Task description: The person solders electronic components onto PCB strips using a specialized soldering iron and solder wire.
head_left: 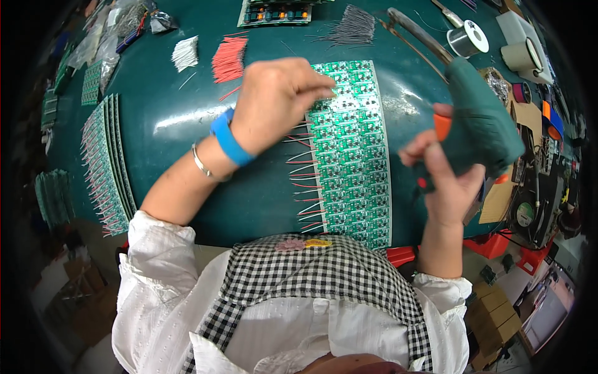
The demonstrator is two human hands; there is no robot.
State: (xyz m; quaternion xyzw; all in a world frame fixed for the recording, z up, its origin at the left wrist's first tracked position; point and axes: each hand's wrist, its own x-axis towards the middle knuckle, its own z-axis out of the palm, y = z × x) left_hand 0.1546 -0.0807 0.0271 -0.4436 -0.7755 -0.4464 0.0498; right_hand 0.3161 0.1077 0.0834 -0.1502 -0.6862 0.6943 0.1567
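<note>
My right hand [450, 181] grips the handle of a green soldering gun [486, 121] with an orange trigger. Its long metal barrel points up and away to the left, clear of the boards. A long panel of green circuit boards [352, 149] lies in front of me. Red and white wires [305, 177] stick out along its left edge. Over the panel's far left corner, my left hand [280, 93] has thumb and forefinger pinched together; whatever is between them is too small to make out. A blue band and a bracelet are on that wrist.
Bundles of red wires [229, 59], white wires [185, 53] and dark wires [352, 26] lie at the far side. Several wired panels [109, 165] stand at left. A solder spool [467, 38] is at far right; a populated board [274, 14] sits at the far edge.
</note>
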